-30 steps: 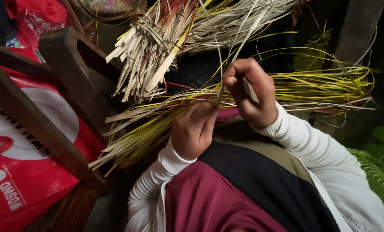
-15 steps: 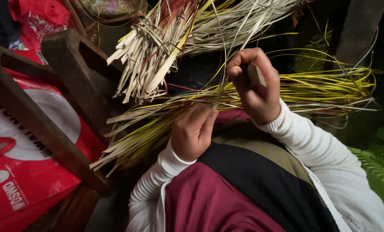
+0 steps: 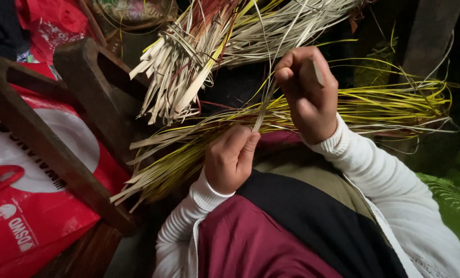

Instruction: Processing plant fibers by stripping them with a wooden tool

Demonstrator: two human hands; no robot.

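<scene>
Leaf strip [image 3: 261,110] stretched between left hand [image 3: 231,159] and right hand [image 3: 308,95] grips.

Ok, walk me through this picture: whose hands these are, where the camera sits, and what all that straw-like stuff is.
There is no machine here. One camera, worn on the person's head, looks down at their own two hands and lap. The left hand pinches a thin pale strip low down. The right hand is raised in a fist, gripping the same strip higher up along with a small tool; I cannot tell what kind. Across the lap lies a bundle of yellow-green strips. A paler tied bundle lies above it. To the left stand a dark wooden frame and a red bag.
</scene>
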